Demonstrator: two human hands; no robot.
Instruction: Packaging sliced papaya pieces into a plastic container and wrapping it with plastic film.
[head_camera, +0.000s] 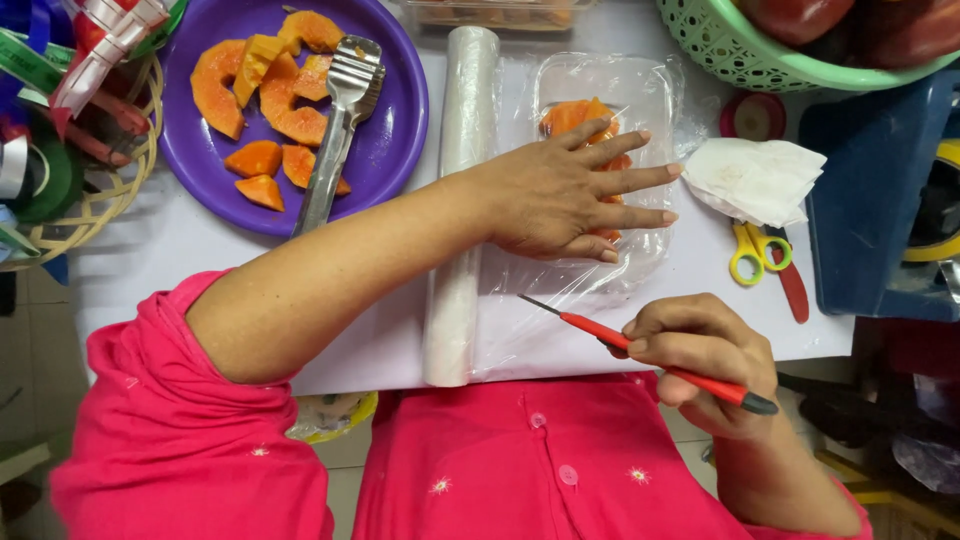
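My left hand (570, 195) lies flat, fingers spread, on cling film stretched over a clear plastic tray (640, 85) that holds orange papaya pieces (570, 115). The film runs from a roll of cling film (465, 130) lying upright in the view, left of the tray. My right hand (700, 355) grips a red-handled craft knife (590, 328). Its thin blade tip touches the film near the front edge of the tray, between the roll and the hand.
A purple plate (395, 130) with papaya slices and metal tongs (340, 120) sits at the back left. Yellow-handled scissors (760, 255) and a folded white tissue (755, 180) lie to the right. A green basket (720, 45), a blue box (860, 200) and a wicker basket (120, 190) of ribbons ring the white table.
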